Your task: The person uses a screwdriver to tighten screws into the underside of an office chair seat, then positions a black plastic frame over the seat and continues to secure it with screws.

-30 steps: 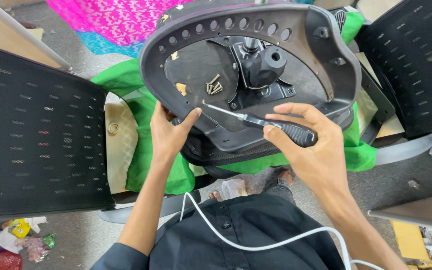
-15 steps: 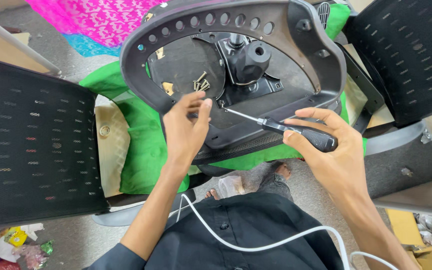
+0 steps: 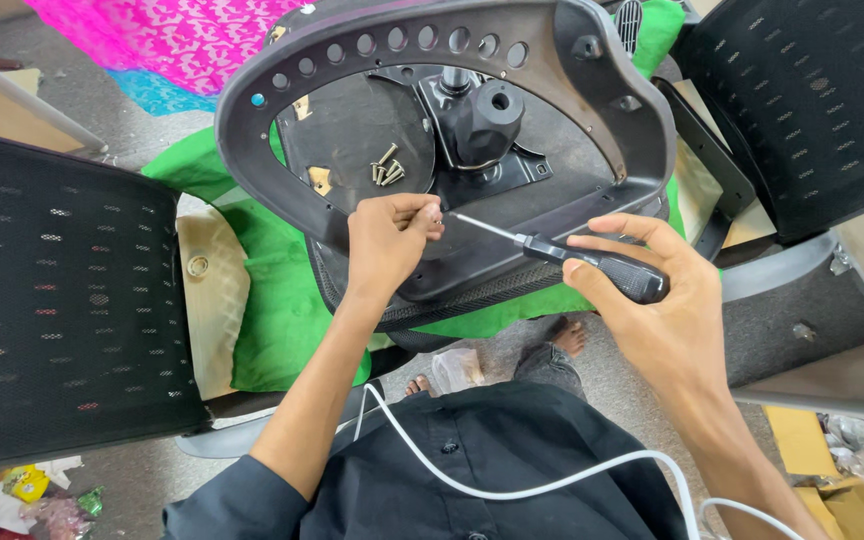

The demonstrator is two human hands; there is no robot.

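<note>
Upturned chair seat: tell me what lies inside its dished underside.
On the upturned chair seat, a small pile of loose screws lies beside the black mechanism. What is under the mechanism plate is covered.

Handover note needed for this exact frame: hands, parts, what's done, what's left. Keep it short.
Left hand: fingertips pinched at the screwdriver tip, apparently on a small screw; too small to confirm.
Right hand: gripping the black handle of the screwdriver, shaft aimed left at the pinch.
Chair seat: upturned on green cloth, black mechanism at its centre.
Loose screws: small pile on the underside plate.
Done: cannot tell.
Left: the piled screws are not yet driven.
</note>
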